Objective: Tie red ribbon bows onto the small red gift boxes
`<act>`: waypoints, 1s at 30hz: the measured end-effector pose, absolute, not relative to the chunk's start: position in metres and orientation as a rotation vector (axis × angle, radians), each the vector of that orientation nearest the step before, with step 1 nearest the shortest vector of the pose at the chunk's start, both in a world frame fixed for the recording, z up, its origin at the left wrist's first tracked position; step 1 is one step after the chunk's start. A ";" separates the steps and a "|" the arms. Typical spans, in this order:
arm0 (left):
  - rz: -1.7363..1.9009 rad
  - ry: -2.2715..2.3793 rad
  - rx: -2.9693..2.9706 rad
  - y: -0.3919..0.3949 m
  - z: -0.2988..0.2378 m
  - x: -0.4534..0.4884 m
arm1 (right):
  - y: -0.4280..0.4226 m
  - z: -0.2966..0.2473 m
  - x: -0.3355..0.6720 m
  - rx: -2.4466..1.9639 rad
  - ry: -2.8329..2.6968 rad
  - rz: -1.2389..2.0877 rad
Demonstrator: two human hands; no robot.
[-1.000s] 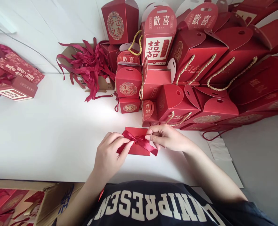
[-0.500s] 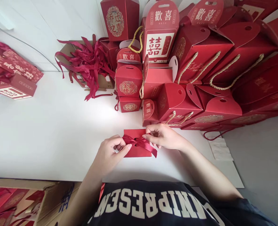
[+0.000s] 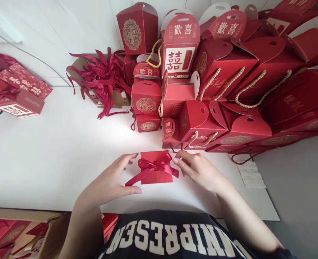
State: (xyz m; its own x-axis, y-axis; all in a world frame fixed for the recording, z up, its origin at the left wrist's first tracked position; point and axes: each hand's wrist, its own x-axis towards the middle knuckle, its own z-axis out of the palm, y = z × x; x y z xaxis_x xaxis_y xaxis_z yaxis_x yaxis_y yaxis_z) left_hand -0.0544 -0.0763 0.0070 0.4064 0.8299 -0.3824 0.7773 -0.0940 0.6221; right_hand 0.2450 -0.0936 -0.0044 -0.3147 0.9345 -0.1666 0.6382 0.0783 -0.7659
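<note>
A small flat red box (image 3: 157,175) lies on the white table (image 3: 53,158) in front of me, with a dark red ribbon bow (image 3: 153,166) tied across it. One ribbon tail trails down to the left. My left hand (image 3: 110,181) is open just left of the box, fingers spread, thumb near the ribbon tail. My right hand (image 3: 198,169) rests at the box's right edge, its fingers loosely apart and its fingertips close to the bow's right loop, holding nothing.
A big pile of red gift boxes with gold rope handles (image 3: 229,79) fills the far right. A cardboard box of loose red ribbons (image 3: 101,73) stands at the back. More red boxes (image 3: 15,93) lie far left. A carton (image 3: 21,233) sits below the table's near edge.
Both hands have let go of the ribbon loops and drawn apart; the bow now sits tied on the box, with a tail hanging left.
</note>
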 end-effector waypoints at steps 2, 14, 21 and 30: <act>0.159 1.296 1.899 -0.078 -0.005 -0.048 | -0.099 -0.007 0.246 -1.432 -2.054 1.298; 0.630 1.080 2.033 -0.050 -0.002 -0.057 | -0.104 -0.018 0.239 -1.287 -1.988 1.464; 0.709 0.835 2.567 -0.042 -0.004 -0.053 | -0.102 -0.019 0.239 -1.254 -1.881 1.559; 0.388 1.074 2.588 -0.056 -0.004 -0.038 | -0.105 -0.027 0.237 -1.093 -1.964 1.703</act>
State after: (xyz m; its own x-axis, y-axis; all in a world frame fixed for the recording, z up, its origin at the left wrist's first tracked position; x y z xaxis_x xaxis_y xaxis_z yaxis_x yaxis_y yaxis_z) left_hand -0.0381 -0.0565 -0.0040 0.6819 0.7202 0.1278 0.6360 -0.6700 0.3829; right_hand 0.2367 -0.1054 -0.0266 -0.6561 0.7167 -0.2362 0.3353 -0.0035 -0.9421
